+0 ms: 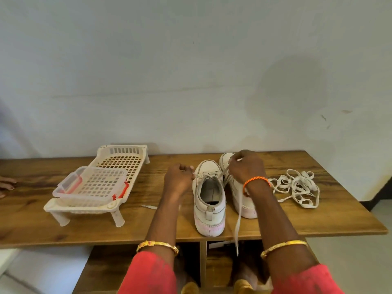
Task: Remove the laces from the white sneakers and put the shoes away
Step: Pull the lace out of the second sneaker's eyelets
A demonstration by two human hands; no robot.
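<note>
Two white sneakers stand heel-toward-me on the wooden table [318, 219]. The left sneaker [209, 198] still carries a white lace [238, 213] through its front eyelets. My left hand [179, 179] pinches one end of that lace just left of the shoe. My right hand [247, 166] pinches the other strand above the right sneaker [244, 200], and this strand trails down past the table's front edge. The right sneaker is partly hidden by my right wrist. A loose white lace [297, 187] lies bundled on the table to the right.
A cream plastic shoe rack [118, 164] stands at the left with a clear plastic box [93, 185] resting on it. Another person's hand [6, 185] lies on the table's far left edge. Wooden shelf compartments [202, 264] sit below the table. A wall rises behind.
</note>
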